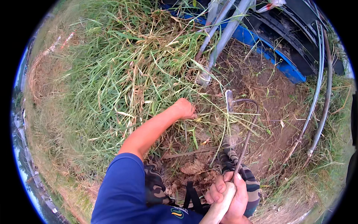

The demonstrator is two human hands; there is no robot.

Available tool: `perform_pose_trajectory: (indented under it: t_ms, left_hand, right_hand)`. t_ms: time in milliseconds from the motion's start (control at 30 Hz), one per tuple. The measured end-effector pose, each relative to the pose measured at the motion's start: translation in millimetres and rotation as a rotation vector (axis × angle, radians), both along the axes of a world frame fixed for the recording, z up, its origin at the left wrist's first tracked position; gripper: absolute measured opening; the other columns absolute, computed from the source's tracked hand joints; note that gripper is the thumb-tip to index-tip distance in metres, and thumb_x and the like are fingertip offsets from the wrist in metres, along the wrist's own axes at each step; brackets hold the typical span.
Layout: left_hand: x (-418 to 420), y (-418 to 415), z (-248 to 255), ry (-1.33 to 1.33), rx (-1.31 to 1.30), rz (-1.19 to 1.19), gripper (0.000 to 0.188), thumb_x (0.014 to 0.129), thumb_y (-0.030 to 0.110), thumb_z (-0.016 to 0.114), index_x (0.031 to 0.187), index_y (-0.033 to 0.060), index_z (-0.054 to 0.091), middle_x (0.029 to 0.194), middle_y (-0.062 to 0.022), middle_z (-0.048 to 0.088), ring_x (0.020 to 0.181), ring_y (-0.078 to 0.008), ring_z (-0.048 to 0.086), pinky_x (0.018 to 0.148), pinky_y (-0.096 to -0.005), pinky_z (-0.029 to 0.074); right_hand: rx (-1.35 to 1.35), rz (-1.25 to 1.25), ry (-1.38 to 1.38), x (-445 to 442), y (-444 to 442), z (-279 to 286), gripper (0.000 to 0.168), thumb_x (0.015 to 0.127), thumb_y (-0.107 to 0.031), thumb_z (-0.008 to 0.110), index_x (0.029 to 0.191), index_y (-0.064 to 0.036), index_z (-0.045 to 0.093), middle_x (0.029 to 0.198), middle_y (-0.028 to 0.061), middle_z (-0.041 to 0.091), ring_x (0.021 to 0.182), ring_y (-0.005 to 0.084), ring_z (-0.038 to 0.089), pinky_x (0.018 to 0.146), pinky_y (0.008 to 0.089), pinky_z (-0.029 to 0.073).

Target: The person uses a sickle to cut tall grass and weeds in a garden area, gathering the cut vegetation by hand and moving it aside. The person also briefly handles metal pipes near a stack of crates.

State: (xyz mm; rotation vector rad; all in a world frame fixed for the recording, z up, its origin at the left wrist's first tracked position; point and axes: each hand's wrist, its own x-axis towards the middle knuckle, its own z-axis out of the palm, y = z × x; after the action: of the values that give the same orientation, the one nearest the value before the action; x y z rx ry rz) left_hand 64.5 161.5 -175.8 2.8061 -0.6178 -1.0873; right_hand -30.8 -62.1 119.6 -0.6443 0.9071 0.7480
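My right hand (230, 196) grips the pale wooden handle (221, 203) of a gooseneck hoe near its front end. The hoe's thin curved metal neck (246, 140) runs forward and bends back to a narrow blade (229, 100), seen nearly edge-on. Thin grass stems with a spreading seed head (227, 115) cross between the neck and the blade. My left hand (185, 108) reaches low into the long cut-looking grass (131, 84), fingers curled downward. Grass stems lie against its fingertips, which are partly hidden, so whether they are gripped is unclear.
Plastic-wrapped poles (221, 42) slant down to the soil ahead. Behind them curves a blue panel edge (268, 53) with black slatted parts (291, 30). Two thin metal pipes (321, 92) stand at the right. Bare brown soil (275, 145) lies right of the hoe; camouflage-trousered legs (240, 168) are below.
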Motion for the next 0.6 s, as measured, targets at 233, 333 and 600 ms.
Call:
perform_pose_trajectory:
  t_ms: [233,333,600]
  left_hand:
    - [-96.9,268.0,28.1,-0.361,0.593,0.407,0.018,0.078,0.027,0.059,0.079,0.009,0.063,0.065,-0.011,0.063,0.061,-0.029,0.063,0.071,-0.0411,0.05]
    - [-91.2,229.0,36.1,-0.51,0.477,0.407,0.014,0.074,0.017,0.061,0.084,0.0069,0.061,0.07,-0.0132,0.062,0.07,-0.0294,0.062,0.077,-0.0417,0.047]
    - [-59.3,32.7,79.7,-0.899,-0.195,0.373,0.026,0.073,0.02,0.067,0.089,0.0042,0.054,0.09,-0.0096,0.055,0.088,-0.0251,0.053,0.079,-0.0378,0.041]
  right_hand:
    - [0.039,0.024,-0.014,0.2,-8.3,4.0,0.026,0.094,-0.034,0.038,0.087,-0.011,0.046,0.067,0.0027,0.042,0.051,0.0139,0.04,0.048,0.0292,0.036]
    - [0.003,-0.004,-0.019,-1.3,-3.4,0.4,0.026,0.094,-0.034,0.038,0.087,-0.011,0.046,0.067,0.0029,0.041,0.05,0.0138,0.039,0.048,0.0292,0.035]
    - [0.01,-0.028,0.003,-9.8,4.0,-15.2,0.026,0.093,-0.033,0.039,0.087,-0.009,0.048,0.064,0.0041,0.045,0.047,0.0151,0.043,0.046,0.0335,0.036]
